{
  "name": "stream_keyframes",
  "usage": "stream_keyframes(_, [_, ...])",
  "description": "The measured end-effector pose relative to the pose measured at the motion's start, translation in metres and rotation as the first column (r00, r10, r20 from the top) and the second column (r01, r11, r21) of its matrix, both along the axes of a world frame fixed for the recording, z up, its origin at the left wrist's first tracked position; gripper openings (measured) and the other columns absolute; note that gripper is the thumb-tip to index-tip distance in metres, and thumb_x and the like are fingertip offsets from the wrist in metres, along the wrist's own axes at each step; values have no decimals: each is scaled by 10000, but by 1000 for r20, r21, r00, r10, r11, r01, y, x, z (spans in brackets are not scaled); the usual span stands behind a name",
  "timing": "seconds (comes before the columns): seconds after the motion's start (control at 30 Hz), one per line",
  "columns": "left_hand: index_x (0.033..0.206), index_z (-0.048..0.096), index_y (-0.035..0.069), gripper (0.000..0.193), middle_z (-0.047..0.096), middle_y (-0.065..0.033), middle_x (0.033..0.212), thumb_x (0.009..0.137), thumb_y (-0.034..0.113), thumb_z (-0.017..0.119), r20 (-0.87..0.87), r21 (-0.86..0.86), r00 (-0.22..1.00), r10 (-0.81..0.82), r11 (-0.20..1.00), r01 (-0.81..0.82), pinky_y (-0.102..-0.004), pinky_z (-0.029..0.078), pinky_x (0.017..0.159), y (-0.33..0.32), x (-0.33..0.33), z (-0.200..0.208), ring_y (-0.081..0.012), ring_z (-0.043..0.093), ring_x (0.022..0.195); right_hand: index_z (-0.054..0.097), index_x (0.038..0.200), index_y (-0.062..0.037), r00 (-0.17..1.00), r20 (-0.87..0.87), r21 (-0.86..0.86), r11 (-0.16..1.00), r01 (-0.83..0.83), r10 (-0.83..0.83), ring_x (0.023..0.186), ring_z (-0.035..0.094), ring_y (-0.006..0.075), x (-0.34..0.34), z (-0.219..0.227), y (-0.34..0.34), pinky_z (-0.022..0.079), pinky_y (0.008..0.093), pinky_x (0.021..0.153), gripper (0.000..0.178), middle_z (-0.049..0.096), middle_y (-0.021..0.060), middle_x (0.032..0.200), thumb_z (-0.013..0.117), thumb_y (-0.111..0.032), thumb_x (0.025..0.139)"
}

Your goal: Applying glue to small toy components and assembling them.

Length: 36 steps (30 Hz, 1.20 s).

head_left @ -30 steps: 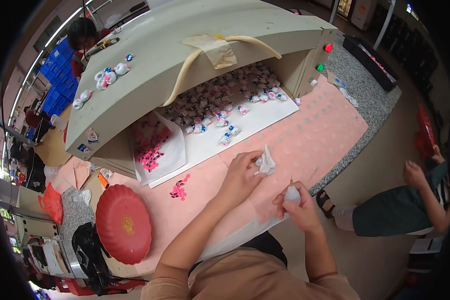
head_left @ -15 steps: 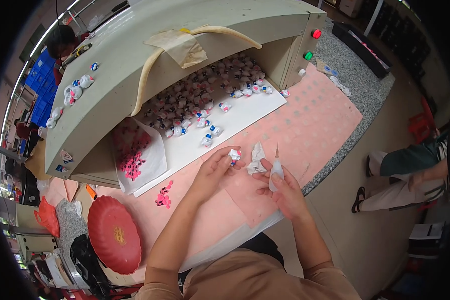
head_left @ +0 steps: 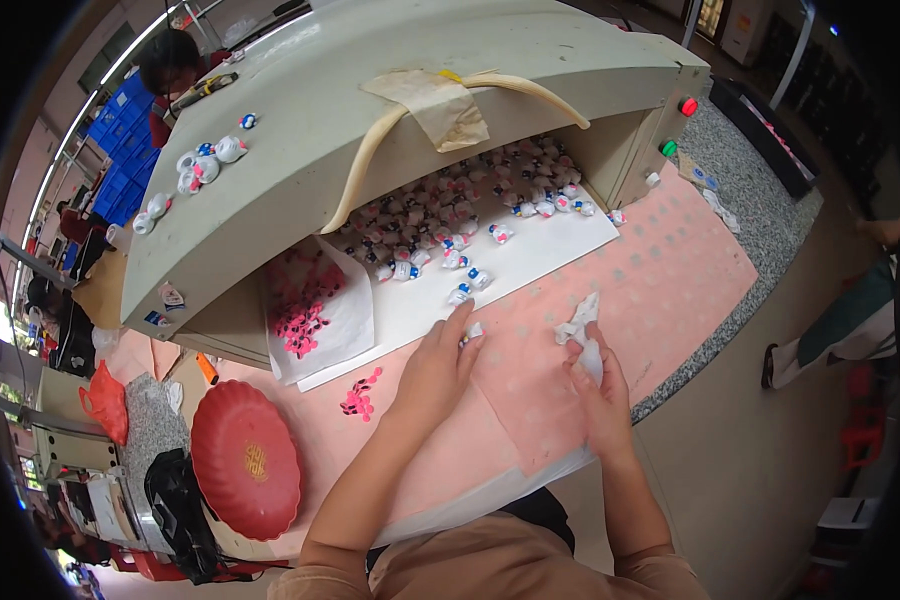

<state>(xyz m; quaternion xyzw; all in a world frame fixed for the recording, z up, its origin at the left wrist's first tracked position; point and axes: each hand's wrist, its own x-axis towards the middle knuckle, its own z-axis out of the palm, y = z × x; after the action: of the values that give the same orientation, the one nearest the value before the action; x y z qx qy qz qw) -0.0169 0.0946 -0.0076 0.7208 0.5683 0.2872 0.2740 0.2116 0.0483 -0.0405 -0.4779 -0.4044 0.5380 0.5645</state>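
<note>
Over the pink surface [head_left: 685, 265], the left hand [head_left: 437, 365] grasps a white figurine [head_left: 473, 332]; to its right, the right hand [head_left: 604, 400] clasps a bottle [head_left: 591, 362] and tissue [head_left: 577, 320]. The near-left red bowl [head_left: 232, 425] bears yellow lettering [head_left: 257, 462].

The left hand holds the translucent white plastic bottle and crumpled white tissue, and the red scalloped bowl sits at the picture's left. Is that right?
One slip: the head view shows the right hand holding the white bottle and white tissue; the red bowl does sit at the left.
</note>
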Motion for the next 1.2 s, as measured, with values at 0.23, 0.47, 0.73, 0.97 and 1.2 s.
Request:
stream_keyframes(0.23, [1409, 386, 86, 615, 560, -182, 1073, 860, 114, 662, -95, 165, 990, -105, 979, 120, -412, 486, 819, -3, -33, 6, -338, 587, 943, 517, 1019, -23, 964, -87, -16, 968, -252, 250, 1155, 532, 148, -34, 14, -8, 443, 294, 950, 141, 538, 125, 1317, 608, -74, 923])
stream_keyframes(0.47, [1276, 510, -5, 405, 581, -206, 1150, 873, -5, 556, -6, 314, 996, 85, 946, -79, -426, 454, 912, -22, -77, 18, -373, 553, 1039, 539, 1025, -31, 850, 231, -148, 881, -450, 473, 958, 527, 61, -82, 27, 47, 444, 230, 844, 159, 599, 25, 1157, 607, -149, 943])
stream_keyframes(0.73, [1289, 497, -13, 402, 461, -263, 1306, 899, 58, 563, -54, 367, 877, 478, 826, -428, -461, 384, 1004, -30, -134, 19, -416, 463, 1191, 516, 1096, -26, 977, 196, 115, 988, -106, 82, 1176, 485, 127, -108, 21, 36, 413, 272, 966, 192, 477, 104, 1395, 591, -93, 933])
stream_keyframes(0.97, [1196, 588, 53, 441, 537, -151, 1169, 834, 276, 703, -176, 305, 859, 481, 856, -417, -440, 405, 866, -90, -117, -4, -304, 527, 1025, 487, 1039, -51, 880, 283, 113, 898, -426, 382, 966, 571, 87, -138, 8, 17, 475, 244, 850, 183, 619, 76, 1134, 623, -73, 918])
stream_keyframes(1.2, [1021, 605, 19, 260, 561, -141, 1011, 810, 139, 698, -153, 305, 950, 272, 928, -217, -413, 450, 821, -78, -105, -21, -329, 530, 982, 497, 1024, -34, 877, 254, 109, 889, -446, 409, 895, 604, 104, -153, 10, 36, 508, 259, 773, 209, 643, 69, 1036, 655, -92, 899])
